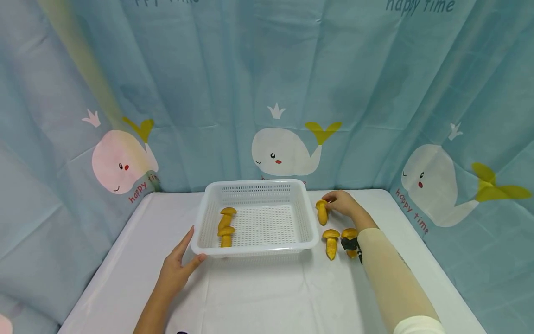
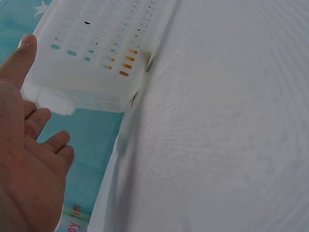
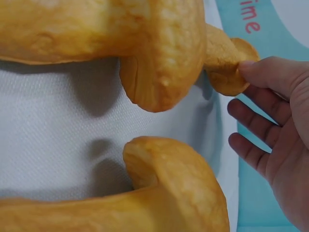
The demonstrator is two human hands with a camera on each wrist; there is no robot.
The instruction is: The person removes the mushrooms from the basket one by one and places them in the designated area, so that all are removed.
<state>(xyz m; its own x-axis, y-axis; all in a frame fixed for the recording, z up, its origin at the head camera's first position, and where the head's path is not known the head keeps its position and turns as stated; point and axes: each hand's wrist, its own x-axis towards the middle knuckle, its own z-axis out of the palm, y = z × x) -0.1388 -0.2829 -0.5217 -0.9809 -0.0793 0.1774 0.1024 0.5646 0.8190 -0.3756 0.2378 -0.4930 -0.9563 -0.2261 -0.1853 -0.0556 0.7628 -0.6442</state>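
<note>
A white perforated plastic basket (image 1: 255,252) stands on the table, its front left corner between the thumb and index finger of my left hand (image 1: 175,273). In the left wrist view those fingers lie fairly straight along the basket (image 2: 82,82). Inside, two yellow mushrooms (image 1: 225,231) lie at the left, one in front of the other. Right of the basket, my right hand (image 1: 344,205) pinches the cap of another mushroom (image 1: 322,214) between thumb and fingertips. Its stem points toward the near side. In the right wrist view this mushroom (image 3: 224,55) is partly behind a nearer one.
Two more mushrooms lie nearer, one beside the basket (image 1: 331,243) and one partly covered by the right wrist's dark strap (image 1: 349,234). A white cloth covers the table (image 1: 258,297). Blue whale-print curtains (image 1: 225,93) hang behind and at both sides. A small dark object (image 1: 182,332) shows at the bottom edge.
</note>
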